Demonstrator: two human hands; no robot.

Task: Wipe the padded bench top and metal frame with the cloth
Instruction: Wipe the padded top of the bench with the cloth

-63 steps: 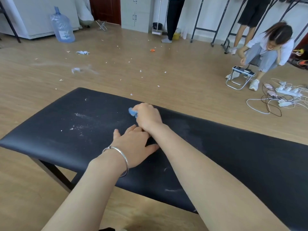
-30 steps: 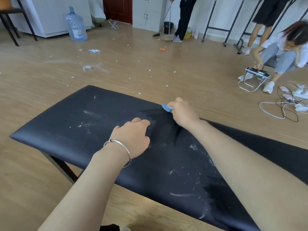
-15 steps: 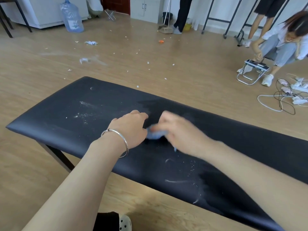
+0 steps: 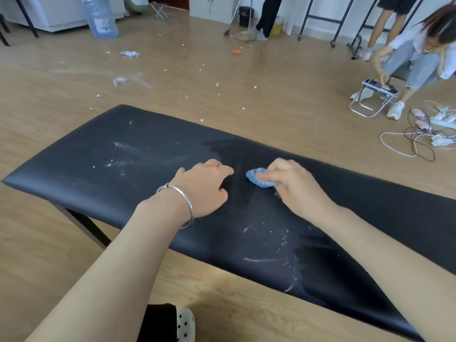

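Note:
A long black padded bench top runs from left to lower right, dusted with white specks at its left middle and near the front edge. My right hand grips a small bunched blue cloth and holds it against the padding near the middle. My left hand, a silver bangle on the wrist, rests on the padding just left of the cloth with its fingers loosely curled. One black metal frame leg shows under the left end.
Paper scraps litter the wooden floor beyond the bench. A water jug stands far left. A person crouches by a folding stool at the right, beside tangled cables. Others stand at the back near metal racks. My shoe is below.
My right hand swept the cloth from the far edge back toward the middle, then a little rightward away from my left hand. My left hand stayed planted on the padding.

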